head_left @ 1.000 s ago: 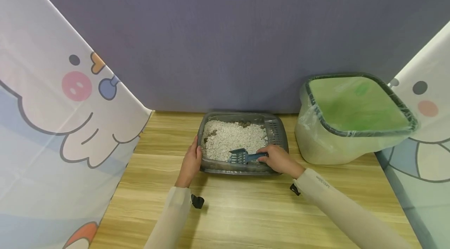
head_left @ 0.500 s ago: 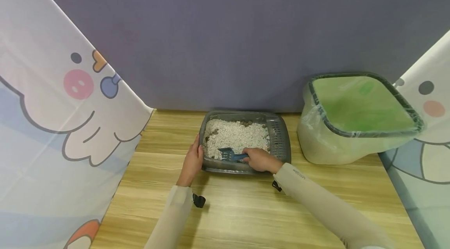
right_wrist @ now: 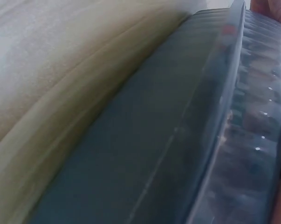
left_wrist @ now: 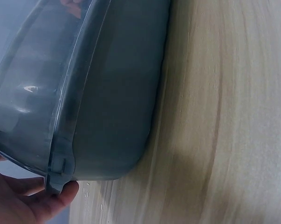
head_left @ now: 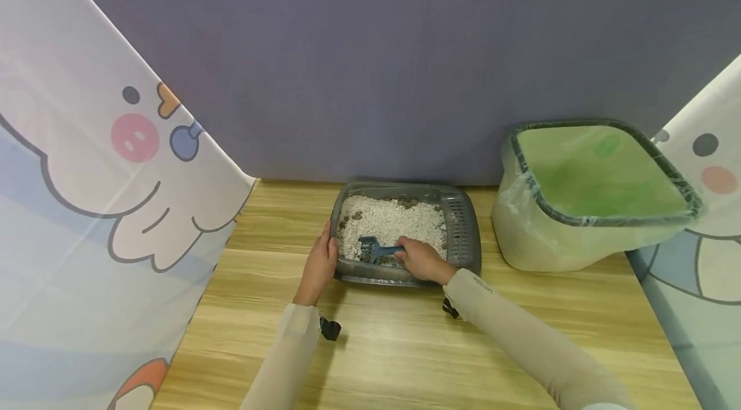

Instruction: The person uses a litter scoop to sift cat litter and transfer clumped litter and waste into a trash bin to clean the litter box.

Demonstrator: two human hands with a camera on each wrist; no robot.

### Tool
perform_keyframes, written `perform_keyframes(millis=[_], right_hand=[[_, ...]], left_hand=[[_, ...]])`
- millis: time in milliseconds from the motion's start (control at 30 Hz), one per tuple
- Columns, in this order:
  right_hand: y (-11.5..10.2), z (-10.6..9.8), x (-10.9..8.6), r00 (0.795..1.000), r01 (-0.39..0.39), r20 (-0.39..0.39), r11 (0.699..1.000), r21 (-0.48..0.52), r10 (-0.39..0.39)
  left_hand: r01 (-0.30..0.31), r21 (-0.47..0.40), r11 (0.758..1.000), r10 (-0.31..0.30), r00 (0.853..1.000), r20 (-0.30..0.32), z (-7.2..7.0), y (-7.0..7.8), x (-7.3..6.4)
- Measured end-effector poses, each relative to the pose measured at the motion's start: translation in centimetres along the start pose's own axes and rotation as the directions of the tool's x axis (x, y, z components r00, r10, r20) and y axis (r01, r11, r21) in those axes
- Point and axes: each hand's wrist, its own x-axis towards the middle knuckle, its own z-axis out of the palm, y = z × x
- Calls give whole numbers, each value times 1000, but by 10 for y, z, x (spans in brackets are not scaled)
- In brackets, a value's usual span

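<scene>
A grey litter box (head_left: 463, 230) holds pale litter (head_left: 388, 220) with several brown clumps (head_left: 407, 203) at its back edge and left side. In the head view my right hand (head_left: 425, 260) grips the handle of a blue slotted litter scoop (head_left: 373, 249), whose head sits in the litter at the front left. At the box's left end my left hand (head_left: 318, 265) holds the rim. The left wrist view has its fingers (left_wrist: 56, 200) around a small tab of the box wall (left_wrist: 107, 102). In the right wrist view, the box's outer wall (right_wrist: 145, 130) hides the scoop.
A bin (head_left: 550, 249) with a dark rim and a clear liner stands right of the box, its inside green. The box sits on a wood-grain table (head_left: 382, 345) against a grey-purple backdrop (head_left: 359, 62). Printed cartoon sheets (head_left: 75, 255) flank both sides.
My right hand has moved left with the scoop, from the front right of the litter to the front left. The left hand stays at the rim.
</scene>
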Motion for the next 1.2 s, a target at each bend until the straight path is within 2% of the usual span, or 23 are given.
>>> perform_keyframes(millis=[267, 400, 500, 600, 733, 833, 1200], right_hand=[[2, -3, -5, 999, 24, -39, 998, 53, -22], [9, -7, -12, 991, 53, -123, 995, 79, -43], [14, -10, -17, 977, 77, -206, 993, 91, -57], [17, -12, -22, 946, 118, -317, 984, 137, -69], [23, -10, -27, 883, 183, -464, 964, 192, -75], [28, -7, -29, 842, 202, -535, 960, 194, -69], [33, -1, -29, 762, 238, -645, 951, 198, -57]], left_hand=[[19, -6, 1000, -19, 1000, 4, 1, 2, 0], [26, -10, 1000, -26, 1000, 13, 2, 3, 0], [35, -12, 999, -35, 999, 13, 1, 3, -1], [39, -8, 999, -39, 999, 4, 0, 3, -3], [24, -8, 1000, -24, 1000, -7, -1, 2, -3], [-2, 0, 1000, 2, 1000, -8, 0, 0, -3], [-7, 5, 1000, 7, 1000, -13, 0, -1, -2]])
